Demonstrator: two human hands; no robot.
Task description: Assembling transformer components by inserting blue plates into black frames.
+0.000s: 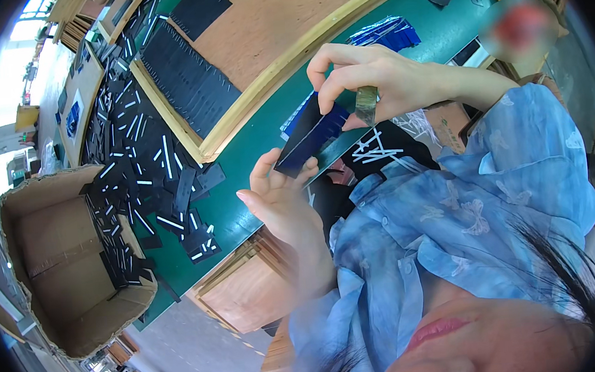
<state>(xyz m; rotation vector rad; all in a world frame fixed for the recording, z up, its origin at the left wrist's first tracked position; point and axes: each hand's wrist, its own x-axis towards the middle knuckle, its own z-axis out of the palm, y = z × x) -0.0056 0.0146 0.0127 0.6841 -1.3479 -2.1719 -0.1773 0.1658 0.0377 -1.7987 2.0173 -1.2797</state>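
A dark blue-black flat strip (314, 143) is stretched at a slant between my two hands, above the near edge of the green table (235, 198). My left hand (286, 204) supports its lower end, with fingers curled behind it and the thumb held apart. My right hand (366, 76) pinches the upper end from above. A small shiny, yellowish-clear piece (366, 103) is tucked in the same right hand; its kind is not plain. Behind the strip, the edge of a blue-and-white bundle (297, 118) shows on the table, partly hidden.
A wood-framed tray (207, 151) holds rows of dark sheets (188, 83). Black pieces with white strips (132, 122) lie heaped at left, beside an open cardboard box (58, 254). A stack of blue strips (390, 33) sits beyond my right hand. Loose white sticks (377, 148) rest near my lap.
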